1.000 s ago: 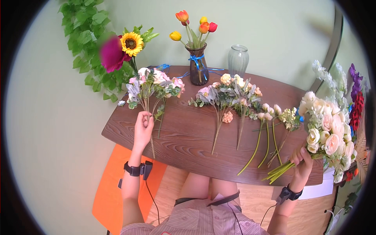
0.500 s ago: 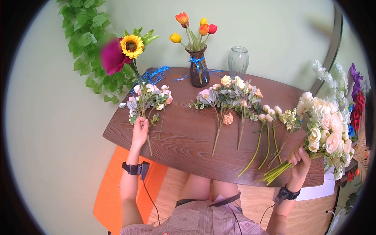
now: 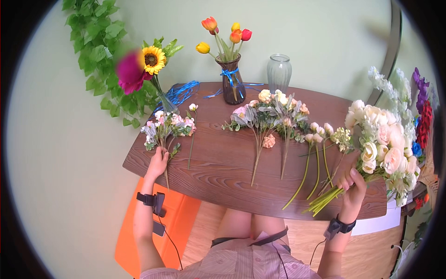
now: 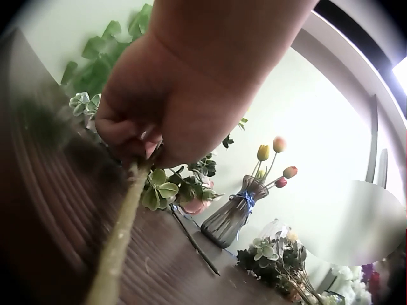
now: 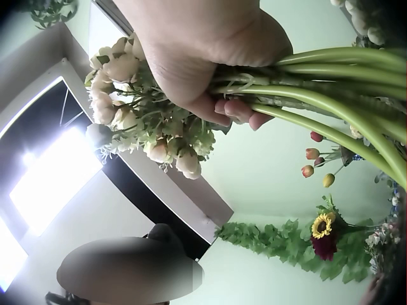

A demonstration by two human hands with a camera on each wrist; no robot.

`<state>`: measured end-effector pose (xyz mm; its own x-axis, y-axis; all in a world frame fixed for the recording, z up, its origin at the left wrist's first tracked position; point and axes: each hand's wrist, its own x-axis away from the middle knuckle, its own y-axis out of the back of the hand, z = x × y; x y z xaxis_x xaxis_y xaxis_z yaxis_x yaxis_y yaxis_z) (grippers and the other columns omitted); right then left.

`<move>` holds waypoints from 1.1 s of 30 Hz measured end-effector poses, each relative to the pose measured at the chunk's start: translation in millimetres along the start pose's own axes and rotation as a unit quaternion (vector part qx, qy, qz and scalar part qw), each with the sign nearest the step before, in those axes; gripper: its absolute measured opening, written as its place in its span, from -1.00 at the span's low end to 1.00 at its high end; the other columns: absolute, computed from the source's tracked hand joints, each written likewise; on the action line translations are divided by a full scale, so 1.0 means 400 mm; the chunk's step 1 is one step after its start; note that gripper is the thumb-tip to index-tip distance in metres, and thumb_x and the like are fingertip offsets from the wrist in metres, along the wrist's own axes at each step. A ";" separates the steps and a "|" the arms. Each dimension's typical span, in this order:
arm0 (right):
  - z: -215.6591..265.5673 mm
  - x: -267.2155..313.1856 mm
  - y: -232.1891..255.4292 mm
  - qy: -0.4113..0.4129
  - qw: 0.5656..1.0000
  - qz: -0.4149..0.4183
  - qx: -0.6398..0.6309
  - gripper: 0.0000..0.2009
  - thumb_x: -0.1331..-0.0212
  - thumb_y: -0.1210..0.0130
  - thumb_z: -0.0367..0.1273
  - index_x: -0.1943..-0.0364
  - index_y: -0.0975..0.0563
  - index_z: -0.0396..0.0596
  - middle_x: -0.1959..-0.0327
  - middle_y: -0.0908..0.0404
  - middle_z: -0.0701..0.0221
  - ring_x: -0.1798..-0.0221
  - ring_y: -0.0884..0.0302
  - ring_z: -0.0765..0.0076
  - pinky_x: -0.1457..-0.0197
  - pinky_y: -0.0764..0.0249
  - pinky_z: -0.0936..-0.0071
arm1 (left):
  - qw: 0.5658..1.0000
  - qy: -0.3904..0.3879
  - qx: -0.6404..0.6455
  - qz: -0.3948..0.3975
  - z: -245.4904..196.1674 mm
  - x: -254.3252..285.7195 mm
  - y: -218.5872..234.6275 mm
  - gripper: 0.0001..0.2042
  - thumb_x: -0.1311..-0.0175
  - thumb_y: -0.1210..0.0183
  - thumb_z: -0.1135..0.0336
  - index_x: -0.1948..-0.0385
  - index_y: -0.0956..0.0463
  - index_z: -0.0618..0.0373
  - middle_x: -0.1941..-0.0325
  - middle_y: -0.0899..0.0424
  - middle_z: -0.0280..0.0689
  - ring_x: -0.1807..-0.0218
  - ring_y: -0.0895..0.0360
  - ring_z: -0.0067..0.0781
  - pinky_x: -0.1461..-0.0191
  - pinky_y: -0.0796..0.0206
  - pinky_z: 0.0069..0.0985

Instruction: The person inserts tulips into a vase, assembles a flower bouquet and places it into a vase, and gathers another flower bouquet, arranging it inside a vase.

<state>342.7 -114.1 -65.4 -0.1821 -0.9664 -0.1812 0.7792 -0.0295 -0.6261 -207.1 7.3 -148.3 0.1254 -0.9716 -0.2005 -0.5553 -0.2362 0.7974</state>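
Observation:
My left hand point(image 3: 158, 162) pinches the thin stem of a spray of small pink and white artificial flowers point(image 3: 169, 124), low over the table's left end. In the left wrist view the stem point(image 4: 117, 248) runs out from under the curled fingers. Beside the spray lies a single white flower point(image 3: 193, 107) on a long stem. At the table's right end my right hand point(image 3: 351, 188) grips a large bouquet of cream and pale pink roses point(image 3: 385, 139) by its thick green stems point(image 3: 323, 201). The right wrist view shows the fingers wrapped round these stems point(image 5: 331, 95).
On the wooden table point(image 3: 223, 160) lie two more flower sprays point(image 3: 253, 116), several white buds point(image 3: 317, 135) and blue ribbon point(image 3: 183, 93). Behind stand a dark vase point(image 3: 232, 86) of tulips and a clear glass vase point(image 3: 279, 74). A sunflower point(image 3: 154, 59) rises at the left.
My left hand has moved down and left with the pink spray, uncovering the blue ribbon and the white flower behind it. My right hand keeps its grip, and the bouquet has shifted slightly left.

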 end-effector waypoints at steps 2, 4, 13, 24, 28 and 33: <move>-0.003 -0.002 -0.009 -0.008 1.000 0.011 -0.001 -0.91 -0.07 0.09 -0.44 0.49 -0.27 -0.07 0.73 -0.11 0.57 0.73 -0.10 0.57 0.58 -0.19 0.57 | 1.000 -0.007 -0.027 0.005 0.027 -0.006 0.014 -0.80 -0.16 0.00 0.30 0.27 -0.25 0.18 0.36 -0.47 0.04 0.22 -0.43 0.06 0.14 -0.24 -0.27; -0.004 -0.003 -0.020 -0.009 1.000 0.011 0.000 -0.92 -0.07 0.09 -0.45 0.48 -0.28 -0.09 0.74 -0.12 0.57 0.73 -0.11 0.57 0.58 -0.21 0.56 | 0.997 -0.001 -0.078 0.027 0.049 -0.017 0.032 -0.77 -0.12 -0.05 0.29 0.27 -0.25 0.17 0.22 -0.41 0.03 0.12 -0.38 0.04 0.07 -0.22 -0.28; -0.019 -0.008 -0.029 -0.017 1.000 0.021 0.004 -0.93 -0.05 0.06 -0.45 0.45 -0.32 -0.12 0.75 -0.16 0.55 0.72 -0.16 0.56 0.57 -0.23 0.54 | 0.980 0.027 -0.194 -0.022 -0.139 0.012 0.073 -0.73 -0.08 -0.07 0.18 0.34 -0.26 0.14 0.32 -0.44 -0.05 0.25 -0.44 0.03 0.21 -0.27 -0.20; -0.030 -0.009 -0.034 -0.051 0.998 0.025 0.006 -0.90 -0.05 0.07 -0.43 0.41 -0.35 -0.18 0.75 -0.14 0.54 0.71 -0.14 0.54 0.52 -0.22 0.54 | 0.946 -0.043 -0.292 0.133 -0.264 -0.055 -0.089 -0.61 -0.07 -0.05 0.23 0.12 -0.28 0.30 0.22 -0.51 0.05 0.16 -0.46 0.05 0.11 -0.31 -0.19; -0.020 -0.002 -0.040 -0.040 0.999 0.022 0.028 -0.90 -0.05 0.08 -0.43 0.41 -0.35 -0.19 0.75 -0.14 0.54 0.71 -0.14 0.53 0.53 -0.22 0.53 | 0.950 -0.024 -0.269 0.160 -0.246 -0.082 -0.130 -0.55 -0.01 -0.05 0.36 0.07 -0.18 0.40 0.23 -0.49 0.13 0.14 -0.44 0.11 0.07 -0.29 -0.16; -0.028 -0.006 -0.034 -0.036 0.999 0.007 0.009 -0.89 -0.05 0.06 -0.44 0.40 -0.35 -0.21 0.75 -0.14 0.53 0.72 -0.15 0.53 0.55 -0.22 0.52 | 0.955 0.003 -0.254 0.156 -0.248 -0.082 -0.151 -0.68 0.03 -0.04 0.42 0.20 -0.28 0.34 0.23 -0.50 0.14 0.14 -0.47 0.12 0.08 -0.32 -0.14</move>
<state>326.0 -108.5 -65.0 -0.1270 -0.9827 -0.1345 0.7924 -0.0190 -0.6097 -96.0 52.5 -133.3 0.0257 -0.9953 0.0933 -0.0960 0.0905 0.9913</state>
